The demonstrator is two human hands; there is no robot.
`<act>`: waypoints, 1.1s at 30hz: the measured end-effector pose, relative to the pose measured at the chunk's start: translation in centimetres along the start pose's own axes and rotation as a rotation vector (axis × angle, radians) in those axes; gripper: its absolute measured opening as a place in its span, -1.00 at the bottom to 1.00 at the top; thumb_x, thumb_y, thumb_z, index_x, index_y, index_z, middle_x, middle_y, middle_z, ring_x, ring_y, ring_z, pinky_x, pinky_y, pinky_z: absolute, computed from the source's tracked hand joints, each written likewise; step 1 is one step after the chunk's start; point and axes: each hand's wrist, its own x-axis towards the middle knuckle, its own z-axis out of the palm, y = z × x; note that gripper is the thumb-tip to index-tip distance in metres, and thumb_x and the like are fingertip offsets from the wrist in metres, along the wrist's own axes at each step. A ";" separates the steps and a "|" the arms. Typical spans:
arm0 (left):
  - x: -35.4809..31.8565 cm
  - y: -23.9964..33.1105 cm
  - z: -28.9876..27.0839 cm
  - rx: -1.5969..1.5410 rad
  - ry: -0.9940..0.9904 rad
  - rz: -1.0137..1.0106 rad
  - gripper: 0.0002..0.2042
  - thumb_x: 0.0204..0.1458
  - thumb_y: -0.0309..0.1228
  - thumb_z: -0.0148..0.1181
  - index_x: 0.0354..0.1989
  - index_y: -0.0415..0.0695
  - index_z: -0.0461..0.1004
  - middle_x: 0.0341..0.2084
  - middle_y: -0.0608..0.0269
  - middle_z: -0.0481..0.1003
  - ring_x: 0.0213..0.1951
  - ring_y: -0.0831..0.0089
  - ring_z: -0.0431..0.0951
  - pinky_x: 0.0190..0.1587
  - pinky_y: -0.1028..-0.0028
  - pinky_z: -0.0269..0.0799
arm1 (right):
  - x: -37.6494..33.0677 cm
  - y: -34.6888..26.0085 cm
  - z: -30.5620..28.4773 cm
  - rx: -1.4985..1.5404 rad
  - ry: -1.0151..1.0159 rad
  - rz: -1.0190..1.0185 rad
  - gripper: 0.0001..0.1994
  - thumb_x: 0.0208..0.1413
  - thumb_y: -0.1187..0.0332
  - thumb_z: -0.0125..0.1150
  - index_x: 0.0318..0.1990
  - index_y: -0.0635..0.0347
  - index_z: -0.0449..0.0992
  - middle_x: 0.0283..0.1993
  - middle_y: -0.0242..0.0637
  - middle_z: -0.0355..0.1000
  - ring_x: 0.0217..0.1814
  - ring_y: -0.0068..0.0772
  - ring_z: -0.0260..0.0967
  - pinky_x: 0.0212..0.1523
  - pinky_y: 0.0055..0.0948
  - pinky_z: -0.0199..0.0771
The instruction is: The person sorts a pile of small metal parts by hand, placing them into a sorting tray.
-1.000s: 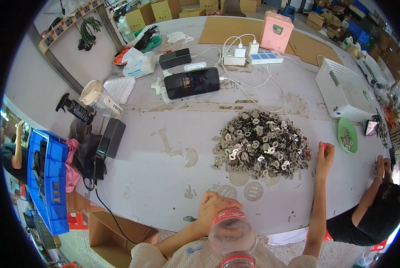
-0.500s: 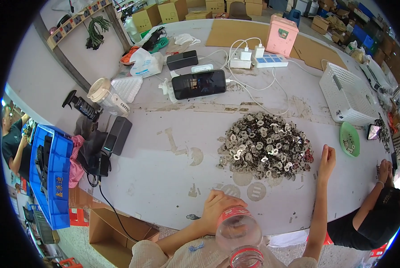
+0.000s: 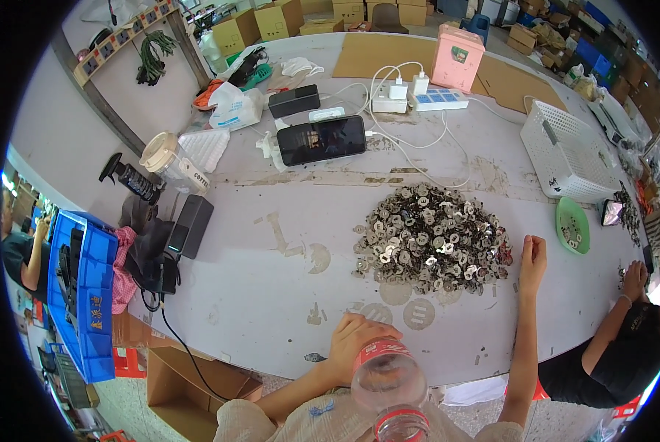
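**Bottle in one grip, metal heap beside the other**

Left hand (image 3: 355, 340) closed around a clear plastic bottle (image 3: 387, 379) with a red label band, grip wrapped on the upper body, bottle tipped toward the camera so that its base fills the lower middle of the view. Held right at the near edge of the bench (image 3: 256, 295), just above the person's chest.

Right hand (image 3: 532, 256) stretched out over the bench, fingers loosely curled and holding nothing, fingertips at the right edge of a heap of small silvery metal rings and washers (image 3: 429, 236). Whether touching the outermost pieces, impossible to tell. Heap up and to the right of the bottle grip, well apart from it, immediately left of the right hand.

Two round grey marks (image 3: 407, 303) on the bench surface between bottle grip and heap.

Farther right of the right hand, a small green dish (image 3: 571, 225) with a few pieces in it; beyond it, a white plastic basket (image 3: 566, 151). Far beyond the heap, a black tablet (image 3: 321, 139) lying flat, a white power strip (image 3: 439, 99) with chargers plugged in, a pink box (image 3: 457, 57). Off to the left of the bottle grip, past the bench edge, a blue crate (image 3: 86, 295).

At the right rim, another person in a dark top (image 3: 610, 353), leaning on the bench.
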 end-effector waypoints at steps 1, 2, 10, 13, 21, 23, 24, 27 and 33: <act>0.1 0.1 -0.2 0.024 -0.065 -0.032 -0.47 -0.44 -0.12 0.40 -0.26 -0.10 0.42 -0.34 0.40 0.50 -0.34 0.44 0.42 -0.18 0.45 0.17 | 0.0 0.0 0.0 -0.007 0.000 -0.006 -0.77 0.16 0.28 0.03 -0.31 0.33 0.38 -0.51 -0.47 0.24 -0.49 -0.69 0.07 -0.47 -0.65 0.13; 0.3 0.4 -0.2 0.024 -0.065 -0.032 -0.47 -0.44 -0.12 0.40 -0.26 -0.10 0.42 -0.34 0.40 0.50 -0.34 0.44 0.42 -0.18 0.45 0.17 | -0.1 0.0 0.0 -0.014 0.001 -0.012 -0.77 0.16 0.28 0.03 -0.30 0.33 0.38 -0.52 -0.47 0.24 -0.49 -0.69 0.07 -0.47 -0.64 0.13; 2.1 2.4 -2.0 0.056 0.069 0.161 -0.40 -0.38 -0.13 0.43 -0.17 -0.14 0.30 -0.39 0.35 0.51 -0.40 0.44 0.45 -0.25 0.44 0.24 | 0.1 0.3 0.0 -0.018 0.003 -0.032 -0.77 0.17 0.28 0.00 -0.29 0.32 0.39 -0.54 -0.46 0.23 -0.52 -0.67 0.06 -0.51 -0.62 0.12; 2.6 2.5 -2.4 0.129 0.088 0.245 -0.41 -0.36 -0.13 0.42 -0.17 -0.13 0.29 -0.37 0.34 0.51 -0.41 0.46 0.46 -0.24 0.45 0.23 | 0.0 0.1 0.0 -0.018 0.000 -0.035 -0.77 0.17 0.28 0.00 -0.29 0.32 0.39 -0.55 -0.46 0.24 -0.52 -0.67 0.07 -0.51 -0.61 0.13; 2.3 1.7 -2.4 0.109 0.284 0.343 -0.54 -0.25 -0.27 0.35 -0.19 -0.12 0.29 -0.37 0.33 0.53 -0.39 0.47 0.49 -0.29 0.48 0.23 | 0.0 -0.4 0.2 -0.049 0.008 -0.032 -0.76 0.17 0.27 0.00 -0.28 0.32 0.39 -0.56 -0.43 0.24 -0.53 -0.64 0.08 -0.50 -0.58 0.14; 2.5 1.7 -2.7 0.147 0.305 0.377 -0.59 -0.20 -0.33 0.32 -0.19 -0.12 0.29 -0.37 0.33 0.54 -0.39 0.47 0.50 -0.30 0.49 0.23 | 0.0 -0.5 0.2 -0.058 -0.004 -0.049 -0.75 0.16 0.26 0.01 -0.28 0.32 0.40 -0.56 -0.42 0.26 -0.53 -0.63 0.10 -0.50 -0.57 0.15; 2.9 2.0 -2.9 0.164 0.337 0.411 -0.62 -0.19 -0.38 0.29 -0.19 -0.11 0.30 -0.37 0.32 0.54 -0.40 0.46 0.50 -0.32 0.49 0.23 | -0.1 -0.5 0.1 -0.052 -0.008 -0.053 -0.75 0.16 0.26 0.01 -0.28 0.32 0.40 -0.56 -0.42 0.26 -0.53 -0.63 0.10 -0.50 -0.57 0.15; 4.4 2.5 -4.1 0.222 0.399 0.479 -0.65 -0.19 -0.43 0.27 -0.20 -0.10 0.30 -0.37 0.31 0.54 -0.40 0.43 0.51 -0.33 0.48 0.22 | 0.0 -0.2 -0.3 -0.034 -0.016 -0.031 -0.74 0.16 0.24 0.01 -0.28 0.32 0.40 -0.55 -0.40 0.28 -0.52 -0.61 0.12 -0.49 -0.56 0.18; 7.1 1.7 -7.0 0.351 0.518 0.582 -0.63 -0.19 -0.48 0.26 -0.18 -0.07 0.28 -0.35 0.29 0.54 -0.37 0.38 0.51 -0.32 0.41 0.18 | 0.0 0.8 0.8 -0.108 0.017 -0.090 -0.74 0.15 0.23 0.02 -0.28 0.30 0.41 -0.55 -0.33 0.33 -0.52 -0.55 0.18 -0.47 -0.51 0.22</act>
